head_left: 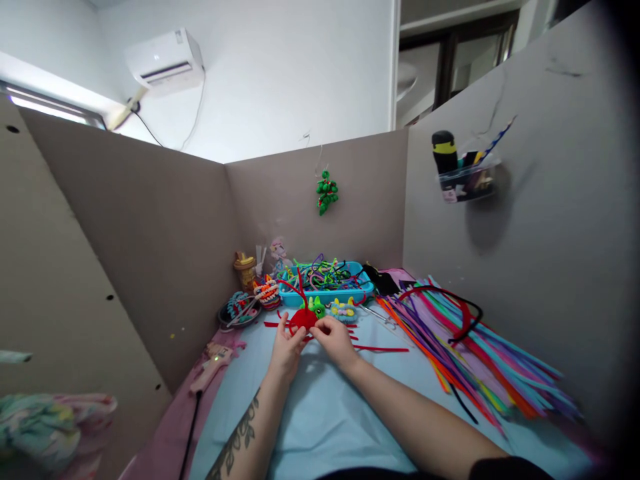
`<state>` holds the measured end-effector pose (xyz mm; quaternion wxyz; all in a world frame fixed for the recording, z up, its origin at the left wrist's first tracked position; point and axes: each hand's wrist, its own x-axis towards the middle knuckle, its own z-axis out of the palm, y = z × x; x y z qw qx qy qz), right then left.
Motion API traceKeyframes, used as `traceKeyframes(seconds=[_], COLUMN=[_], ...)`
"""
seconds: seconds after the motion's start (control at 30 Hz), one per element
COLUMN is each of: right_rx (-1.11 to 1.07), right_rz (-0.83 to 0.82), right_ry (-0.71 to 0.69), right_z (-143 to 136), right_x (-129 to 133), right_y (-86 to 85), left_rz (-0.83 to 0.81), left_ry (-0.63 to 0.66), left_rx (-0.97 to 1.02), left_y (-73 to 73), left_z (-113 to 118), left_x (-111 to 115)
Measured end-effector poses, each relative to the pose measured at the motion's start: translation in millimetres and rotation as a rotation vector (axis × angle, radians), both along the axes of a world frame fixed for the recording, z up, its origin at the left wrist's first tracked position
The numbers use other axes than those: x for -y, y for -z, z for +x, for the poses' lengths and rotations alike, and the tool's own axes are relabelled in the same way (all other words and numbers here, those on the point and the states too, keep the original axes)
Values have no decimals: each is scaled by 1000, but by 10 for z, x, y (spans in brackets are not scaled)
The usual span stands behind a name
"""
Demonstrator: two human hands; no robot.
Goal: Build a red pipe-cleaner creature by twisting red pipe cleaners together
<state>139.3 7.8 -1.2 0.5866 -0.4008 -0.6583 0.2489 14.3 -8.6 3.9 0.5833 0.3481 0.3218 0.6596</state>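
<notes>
Between my two hands is a round red pipe-cleaner piece, with loose red stems rising from its top. My left hand holds it from the left, thumb in front and fingers bent around its side. My right hand pinches its right edge between thumb and forefinger. Several straight red pipe cleaners lie on the blue cloth around and behind the hands. Just behind the red piece sit a small green figure and a blue-and-yellow figure, both fuzzy.
A blue basket of tangled pipe cleaners stands behind the figures. Many coloured pipe cleaners spread across the right side. At left are a dark bowl and a pink glue gun with its cord. Scissors lie right of centre. Grey panels surround the table.
</notes>
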Motion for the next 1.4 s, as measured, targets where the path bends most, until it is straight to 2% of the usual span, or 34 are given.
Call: traceKeyframes(seconds=[0.27, 0.47, 0.63, 0.7, 0.8, 0.9, 1.17, 1.4], right_rx=[60, 50, 13, 16, 34, 59, 164, 244], right_rz=[37, 28, 35, 57, 80, 90, 120, 156], right_ry=[49, 50, 50, 61, 61, 41, -35, -76], right_z=[-35, -67, 1, 48, 107, 130, 95, 149], right_x=[54, 79, 39, 8, -37, -63, -16, -79], right_y=[-11, -16, -63, -70, -60, -39, -13, -2], left_rz=[98, 106, 74, 66, 123, 161, 182, 179], left_ry=[-177, -191, -150, -206, -389, -455, -242, -273], left_rx=[-128, -164, -188, -272, -516, -745, -709, -701], left_y=[72, 52, 78, 88, 91, 99, 170, 95], left_z=[0, -8, 9, -27, -122, -202, -204, -240], left_x=[-76, -67, -55, -62, -85, -115, -164, -154])
